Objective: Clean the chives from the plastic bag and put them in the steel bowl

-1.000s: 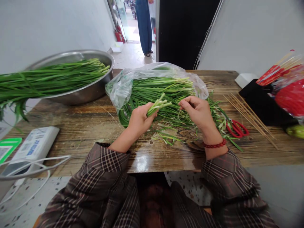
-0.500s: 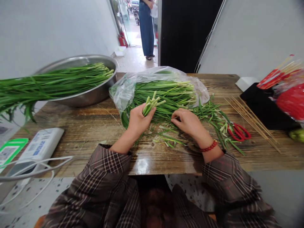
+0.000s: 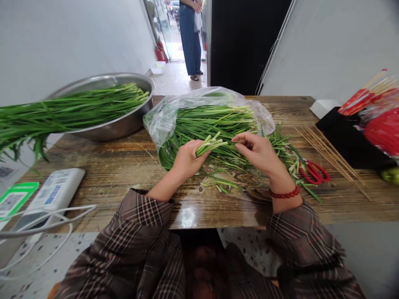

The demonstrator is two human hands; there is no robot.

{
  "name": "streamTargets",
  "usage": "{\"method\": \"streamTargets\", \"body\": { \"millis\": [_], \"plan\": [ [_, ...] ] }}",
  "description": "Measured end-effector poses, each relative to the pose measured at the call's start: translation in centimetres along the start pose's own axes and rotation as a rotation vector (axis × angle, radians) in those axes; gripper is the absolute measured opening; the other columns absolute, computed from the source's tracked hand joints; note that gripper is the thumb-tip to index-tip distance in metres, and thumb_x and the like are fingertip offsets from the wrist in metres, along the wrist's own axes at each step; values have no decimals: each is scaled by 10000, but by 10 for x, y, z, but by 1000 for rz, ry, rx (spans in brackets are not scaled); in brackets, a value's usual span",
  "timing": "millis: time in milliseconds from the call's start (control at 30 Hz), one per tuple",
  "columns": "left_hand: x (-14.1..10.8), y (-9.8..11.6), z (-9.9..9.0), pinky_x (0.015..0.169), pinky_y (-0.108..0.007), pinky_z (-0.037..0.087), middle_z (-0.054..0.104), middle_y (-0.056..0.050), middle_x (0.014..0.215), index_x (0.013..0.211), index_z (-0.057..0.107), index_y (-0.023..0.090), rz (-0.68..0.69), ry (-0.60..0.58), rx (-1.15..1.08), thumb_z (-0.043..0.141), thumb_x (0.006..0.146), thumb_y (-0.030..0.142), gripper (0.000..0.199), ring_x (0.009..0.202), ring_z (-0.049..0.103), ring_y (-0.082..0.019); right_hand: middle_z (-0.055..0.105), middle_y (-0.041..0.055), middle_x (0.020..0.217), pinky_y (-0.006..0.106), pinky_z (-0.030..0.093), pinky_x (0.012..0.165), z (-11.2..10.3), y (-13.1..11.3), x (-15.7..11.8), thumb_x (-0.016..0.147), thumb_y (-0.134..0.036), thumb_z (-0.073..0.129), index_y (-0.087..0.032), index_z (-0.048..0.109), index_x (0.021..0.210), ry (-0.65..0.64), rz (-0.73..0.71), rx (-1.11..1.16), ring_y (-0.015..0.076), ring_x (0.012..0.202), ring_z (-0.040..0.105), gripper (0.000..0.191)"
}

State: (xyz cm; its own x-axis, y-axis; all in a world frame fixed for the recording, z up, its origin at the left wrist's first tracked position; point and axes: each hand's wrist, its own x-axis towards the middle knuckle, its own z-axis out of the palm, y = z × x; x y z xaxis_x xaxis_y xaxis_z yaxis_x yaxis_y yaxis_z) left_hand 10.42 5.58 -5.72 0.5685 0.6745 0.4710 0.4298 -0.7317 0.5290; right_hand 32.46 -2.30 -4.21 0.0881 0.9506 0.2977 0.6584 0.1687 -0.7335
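My left hand [image 3: 189, 160] is closed around a small bunch of garlic chives [image 3: 212, 144], whose pale cut ends point right. Just right of those ends, my right hand [image 3: 255, 150] is raised with fingers curled and thumb and forefinger slightly apart; nothing shows between them. Behind both hands lies a large pile of garlic chives [image 3: 215, 120], partly inside a clear plastic bag [image 3: 162, 120]. Loose trimmings [image 3: 222, 182] are scattered on the wooden table [image 3: 124, 182] below the hands.
At left stands a steel basin [image 3: 121, 131] with more chives hanging over its side. A white scale [image 3: 59, 189] and cables sit near the left edge. Red-handled scissors [image 3: 314, 172], bamboo skewers [image 3: 333, 158] and a black box [image 3: 346, 141] are at right. A person [image 3: 190, 39] stands in the doorway.
My left hand has shifted right with the bunch, whose ends now tilt more to the right. My right hand has moved up and right, its thumb and forefinger parting. The person's stance has changed.
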Motion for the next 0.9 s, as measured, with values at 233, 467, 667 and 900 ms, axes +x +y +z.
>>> {"method": "streamTargets", "body": {
  "millis": [233, 467, 667, 900],
  "plan": [
    [2, 2, -1, 713, -294, 464, 703, -55, 798, 803, 693, 155, -51, 41, -60, 587, 857, 272, 167, 768, 637, -193, 670, 68, 903, 329, 448, 782, -11, 7, -1, 847, -271, 609, -212, 743, 818, -70, -153, -238, 194, 868, 600, 149],
    [2, 1, 0, 687, -271, 443, 686, -42, 775, 780, 680, 158, -29, 39, -34, 580, 866, 281, 180, 733, 611, -168, 680, 71, 818, 305, 396, 722, 8, 0, -2, 806, -253, 647, -199, 726, 805, -404, -151, -558, 200, 802, 597, 96],
    [1, 1, -1, 682, -273, 430, 631, -22, 708, 758, 673, 165, -12, -28, -45, 564, 879, 294, 207, 709, 568, -158, 685, 40, 807, 264, 408, 690, 3, -5, -2, 845, -210, 538, -178, 690, 817, -232, -127, -217, 149, 734, 591, 158],
    [1, 6, -3, 701, -264, 441, 622, -8, 741, 803, 676, 173, 8, -72, -94, 604, 846, 268, 127, 748, 562, -154, 656, 3, 683, 247, 385, 625, 0, -18, -3, 848, -279, 564, -174, 671, 718, -75, -130, 2, 117, 628, 547, 198]
  ]
}}
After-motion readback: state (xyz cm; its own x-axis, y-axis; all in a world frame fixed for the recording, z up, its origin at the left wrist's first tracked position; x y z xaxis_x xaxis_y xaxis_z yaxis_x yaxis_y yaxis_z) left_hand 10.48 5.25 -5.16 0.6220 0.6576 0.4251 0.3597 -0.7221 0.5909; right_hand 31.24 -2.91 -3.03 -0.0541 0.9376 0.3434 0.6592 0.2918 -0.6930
